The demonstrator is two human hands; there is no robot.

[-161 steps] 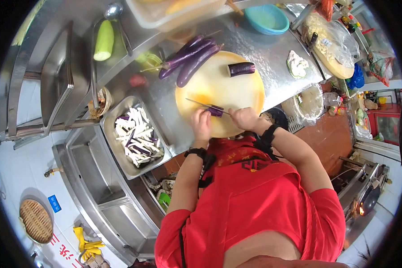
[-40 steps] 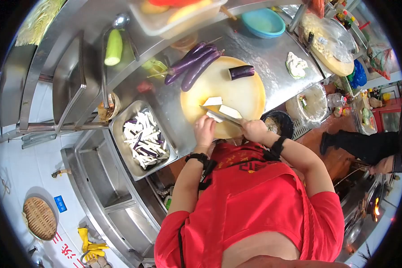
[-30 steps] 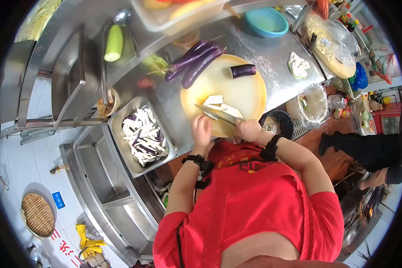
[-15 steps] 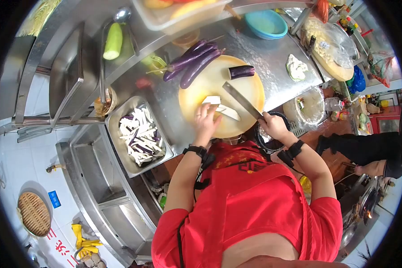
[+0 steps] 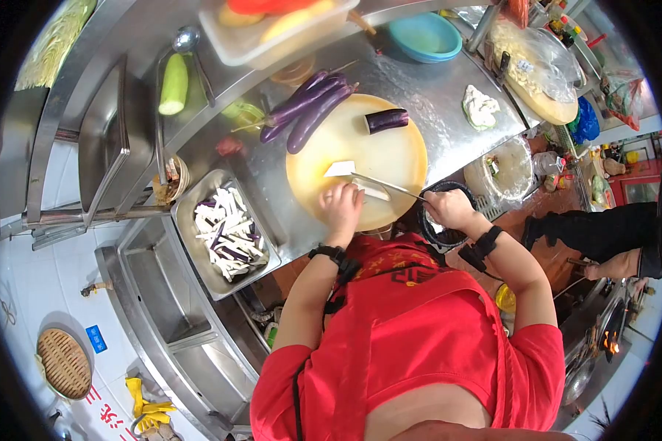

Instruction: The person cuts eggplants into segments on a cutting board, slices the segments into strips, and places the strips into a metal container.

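On the round cutting board (image 5: pixel 397 158), my right hand (image 5: pixel 449 209) grips the handle of a kitchen knife (image 5: pixel 391 185). Its blade is seen nearly edge-on and meets pale pieces of cut eggplant (image 5: pixel 340 169). My left hand (image 5: pixel 340 212) has its fingers bent, pressing down at the near side of these pieces; its fingertips partly hide what they touch. A cut length of purple eggplant (image 5: pixel 387 120) lies at the board's far right. Whole eggplants (image 5: pixel 312 110) rest over the board's far left edge.
A steel pan (image 5: pixel 278 259) of eggplant strips stands left of the board. Behind are a light green gourd (image 5: pixel 173 84), a clear tub (image 5: pixel 272 53) and a blue basin (image 5: pixel 425 37). A black-lined bin (image 5: pixel 443 239) is below my right hand. Another person's leg (image 5: pixel 596 229) shows at right.
The knife has swung left and down onto the pale eggplant pieces, its blade turning from broadside to nearly edge-on. My left hand stays on the pieces. The whole view has shifted slightly.
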